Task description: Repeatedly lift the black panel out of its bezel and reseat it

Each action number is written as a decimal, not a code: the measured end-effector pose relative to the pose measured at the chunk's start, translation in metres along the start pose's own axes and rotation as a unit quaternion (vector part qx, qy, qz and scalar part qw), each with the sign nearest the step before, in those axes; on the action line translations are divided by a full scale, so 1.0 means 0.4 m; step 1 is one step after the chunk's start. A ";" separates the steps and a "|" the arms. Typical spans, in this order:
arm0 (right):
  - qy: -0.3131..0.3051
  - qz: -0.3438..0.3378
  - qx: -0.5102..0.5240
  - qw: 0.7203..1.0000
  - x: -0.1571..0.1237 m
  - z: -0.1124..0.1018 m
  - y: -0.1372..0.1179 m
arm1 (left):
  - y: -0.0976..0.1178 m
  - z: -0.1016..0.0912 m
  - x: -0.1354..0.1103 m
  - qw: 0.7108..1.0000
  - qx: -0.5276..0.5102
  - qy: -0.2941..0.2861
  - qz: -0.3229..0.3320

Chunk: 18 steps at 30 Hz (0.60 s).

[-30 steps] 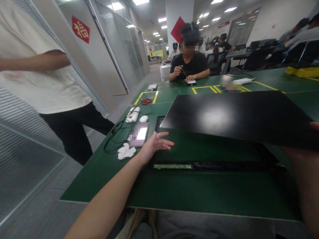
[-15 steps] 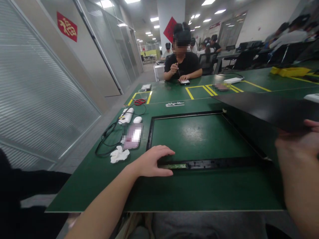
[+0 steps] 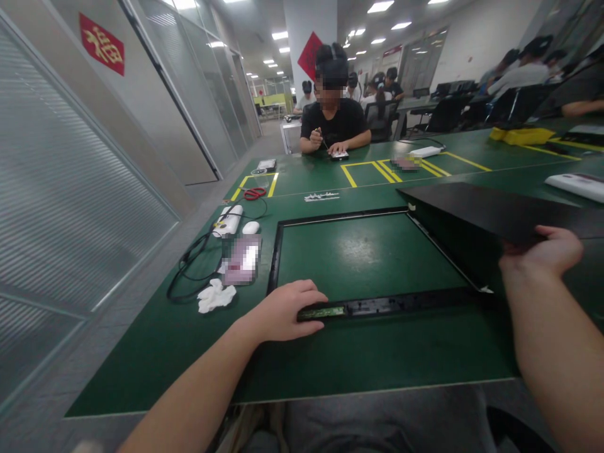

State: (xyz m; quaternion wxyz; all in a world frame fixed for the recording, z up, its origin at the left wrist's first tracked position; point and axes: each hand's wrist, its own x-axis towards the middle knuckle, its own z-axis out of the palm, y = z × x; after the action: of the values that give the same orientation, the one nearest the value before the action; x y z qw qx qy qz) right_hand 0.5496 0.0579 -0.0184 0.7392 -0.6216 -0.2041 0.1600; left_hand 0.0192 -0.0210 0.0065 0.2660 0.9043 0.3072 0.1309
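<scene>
A thin black monitor bezel (image 3: pixel 387 306), an open rectangle, lies flat on the green table. My left hand (image 3: pixel 290 308) grips its near left corner, fingers on the inner side of the near bar and thumb on the outer side. Close to those fingertips, a narrow green circuit board (image 3: pixel 325 312) sits in the bar. On the right, my right hand (image 3: pixel 542 251) holds a large flat black panel (image 3: pixel 481 204) by its near edge, palm up, with part of the fingers hidden beneath. That panel is tilted and raised above the bezel's right side.
Left of the bezel lie a crumpled tissue (image 3: pixel 216 296), a blurred phone (image 3: pixel 241 261), a white mouse (image 3: pixel 251 228), a white power strip (image 3: pixel 228 221) with black cable and red scissors (image 3: pixel 255 194). Small white strips (image 3: pixel 321 197) lie beyond. Across the table sits a person (image 3: pixel 334 119) handling a small device.
My view has swung slightly right, so more of the right hand and the panel shows. The left hand keeps its place on the bezel corner.
</scene>
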 end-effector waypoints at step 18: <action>0.061 0.272 0.220 0.935 -0.063 0.044 -0.004 | 0.004 -0.003 -0.001 0.998 0.053 -0.014 0.011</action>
State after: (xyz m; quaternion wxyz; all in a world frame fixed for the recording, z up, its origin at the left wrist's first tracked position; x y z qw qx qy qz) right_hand 0.5192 0.0602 -0.0169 0.7967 -0.4835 0.0586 0.3579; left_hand 0.0193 -0.0219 0.0083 0.2206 0.9221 0.3003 0.1042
